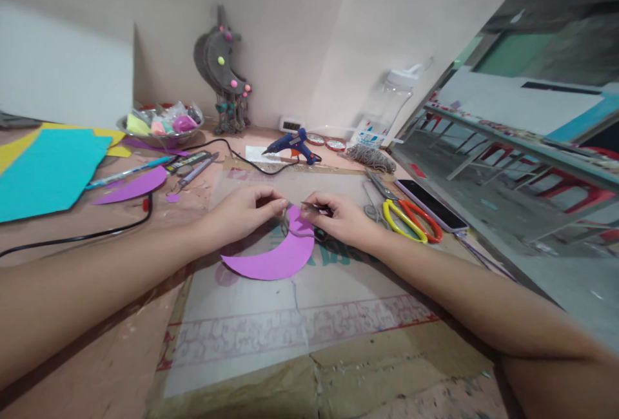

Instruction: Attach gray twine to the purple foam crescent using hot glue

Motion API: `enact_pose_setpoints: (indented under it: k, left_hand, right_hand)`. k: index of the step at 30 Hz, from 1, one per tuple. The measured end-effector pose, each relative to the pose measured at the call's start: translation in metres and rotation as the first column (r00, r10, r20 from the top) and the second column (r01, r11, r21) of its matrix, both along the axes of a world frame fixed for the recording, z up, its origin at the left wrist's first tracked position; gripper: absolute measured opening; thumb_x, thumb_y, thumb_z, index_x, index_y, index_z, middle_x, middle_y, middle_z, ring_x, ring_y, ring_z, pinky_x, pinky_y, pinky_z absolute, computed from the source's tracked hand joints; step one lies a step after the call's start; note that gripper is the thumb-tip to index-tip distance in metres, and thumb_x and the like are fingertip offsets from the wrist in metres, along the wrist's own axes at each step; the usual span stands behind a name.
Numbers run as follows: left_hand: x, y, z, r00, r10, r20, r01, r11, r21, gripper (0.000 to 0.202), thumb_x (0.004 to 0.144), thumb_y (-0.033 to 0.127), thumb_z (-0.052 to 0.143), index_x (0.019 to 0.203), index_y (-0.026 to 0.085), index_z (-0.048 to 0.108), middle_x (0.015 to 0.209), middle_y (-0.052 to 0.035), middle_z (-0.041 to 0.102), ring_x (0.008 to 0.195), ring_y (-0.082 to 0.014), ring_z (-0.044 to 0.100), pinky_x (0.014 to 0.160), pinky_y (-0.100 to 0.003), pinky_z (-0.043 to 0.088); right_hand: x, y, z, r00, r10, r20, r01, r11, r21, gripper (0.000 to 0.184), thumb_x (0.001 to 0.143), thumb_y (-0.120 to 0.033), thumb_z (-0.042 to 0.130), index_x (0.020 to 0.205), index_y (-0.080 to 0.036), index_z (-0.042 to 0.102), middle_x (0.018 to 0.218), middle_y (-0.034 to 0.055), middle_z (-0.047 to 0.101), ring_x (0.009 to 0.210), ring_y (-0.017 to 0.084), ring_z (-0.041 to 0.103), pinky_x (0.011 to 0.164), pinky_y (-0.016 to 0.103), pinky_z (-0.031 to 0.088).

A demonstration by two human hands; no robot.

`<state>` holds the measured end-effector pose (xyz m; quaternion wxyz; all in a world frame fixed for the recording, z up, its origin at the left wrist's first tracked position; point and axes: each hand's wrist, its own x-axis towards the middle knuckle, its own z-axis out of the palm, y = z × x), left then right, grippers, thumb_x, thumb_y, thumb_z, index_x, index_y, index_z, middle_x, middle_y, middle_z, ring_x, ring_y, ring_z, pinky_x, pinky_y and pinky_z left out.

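Note:
A purple crescent-shaped cutout (280, 261) lies on the covered work surface between my hands, its upper tip among my fingertips. Grey yarn (300, 234) loops across its upper arm. On the left of that tip, my left hand (249, 213) is closed in a pinch, with grey yarn at its fingertips. My right hand (341, 216) is closed at the other side of the tip. A thin, dark, pointed thing shows between its thumb and fingers; its kind is unclear.
A blue glue gun (293, 145) stands behind the hands. To the right are scissors (403, 213), a phone (430, 203), a yarn ball (371, 158) and a bottle (387, 106). Turquoise sheets (53, 174), a bowl (162, 138) and a black cord (87, 236) lie left. A grey crescent ornament (217, 61) leans behind.

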<state>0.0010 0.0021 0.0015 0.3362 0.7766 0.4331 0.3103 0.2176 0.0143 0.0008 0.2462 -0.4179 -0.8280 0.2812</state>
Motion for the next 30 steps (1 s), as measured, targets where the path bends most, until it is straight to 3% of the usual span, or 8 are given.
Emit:
enact_pose_setpoints:
  k: [3,6,8,13,18,23,27,30]
  left_hand:
    - [0.000,0.000,0.000,1.000,-0.021,0.002,0.021,1.000,-0.004,0.028,0.086,0.038,0.047,0.081,0.016,0.064,0.073,-0.0005,0.065,0.065,-0.0131,0.055,0.057,-0.022,0.039]
    - [0.000,-0.001,0.001,1.000,-0.019,0.001,0.019,1.000,-0.011,0.028,0.086,0.037,0.047,0.081,0.016,0.064,0.073,-0.0003,0.065,0.064,-0.0129,0.055,0.057,-0.022,0.039]
    - [0.000,-0.001,0.002,1.000,-0.018,0.008,0.018,1.000,-0.005,0.026,0.086,0.035,0.048,0.080,0.016,0.064,0.073,-0.0002,0.065,0.065,-0.0131,0.056,0.059,-0.022,0.040]
    - [0.002,0.000,0.001,0.997,-0.056,0.045,0.056,0.998,0.001,0.023,0.086,0.031,0.047,0.078,0.016,0.063,0.076,-0.0006,0.067,0.070,-0.0140,0.059,0.063,-0.022,0.042]
    - [0.002,0.001,0.000,0.996,-0.068,0.049,0.067,0.997,0.025,0.023,0.085,0.030,0.047,0.078,0.016,0.064,0.077,-0.0014,0.068,0.073,-0.0155,0.061,0.065,-0.024,0.044]
    - [0.002,0.001,0.001,0.997,-0.059,0.050,0.058,0.998,0.008,0.022,0.084,0.031,0.049,0.079,0.017,0.065,0.079,-0.0021,0.070,0.073,-0.0165,0.061,0.066,-0.026,0.045]
    - [0.002,-0.002,0.004,0.998,-0.026,0.063,0.027,0.999,-0.020,0.022,0.084,0.031,0.050,0.079,0.016,0.065,0.079,-0.0028,0.069,0.073,-0.0168,0.061,0.065,-0.025,0.044]
    - [0.002,-0.002,0.004,0.997,-0.029,0.075,0.031,0.999,-0.029,0.022,0.084,0.031,0.049,0.078,0.016,0.064,0.078,-0.0023,0.069,0.073,-0.0161,0.061,0.064,-0.024,0.044]
  right_hand:
    - [0.004,0.011,0.000,0.996,-0.084,-0.031,0.085,0.996,0.038,0.032,0.082,-0.035,0.054,0.106,-0.015,0.058,0.088,0.0037,0.063,0.076,0.015,0.057,0.070,0.028,0.046]
    - [0.012,0.027,-0.003,0.989,-0.146,-0.028,0.148,0.986,0.076,0.043,0.081,-0.022,0.050,0.124,-0.015,0.050,0.109,0.0081,0.061,0.096,0.018,0.057,0.088,0.034,0.045]
    - [0.017,0.034,-0.004,0.990,-0.138,-0.014,0.139,0.987,0.077,0.049,0.080,-0.017,0.049,0.129,-0.017,0.047,0.115,0.0078,0.060,0.101,0.019,0.057,0.093,0.037,0.043]
    - [0.014,0.034,0.005,0.996,-0.019,0.089,0.012,0.997,0.081,0.048,0.084,-0.019,0.049,0.132,-0.019,0.046,0.113,0.0071,0.063,0.098,0.019,0.060,0.088,0.036,0.048]
    - [-0.020,0.045,0.019,0.955,0.166,0.248,-0.215,0.958,0.188,0.043,0.084,-0.014,0.048,0.127,-0.017,0.052,0.115,0.0088,0.064,0.098,0.018,0.060,0.087,0.033,0.047]
    - [-0.084,0.077,0.028,0.894,0.294,0.337,-0.399,0.865,0.303,0.040,0.086,-0.009,0.043,0.121,-0.021,0.058,0.112,0.0027,0.065,0.097,0.013,0.060,0.083,0.023,0.045]
    - [-0.121,0.096,0.030,0.890,0.289,0.352,-0.412,0.841,0.352,0.038,0.084,-0.010,0.046,0.117,-0.020,0.061,0.106,-0.0001,0.066,0.096,0.011,0.058,0.083,0.019,0.040]
    - [-0.121,0.100,0.031,0.911,0.228,0.343,-0.361,0.843,0.399,0.034,0.084,-0.015,0.049,0.116,-0.017,0.062,0.111,0.0027,0.063,0.103,0.014,0.054,0.089,0.022,0.036]
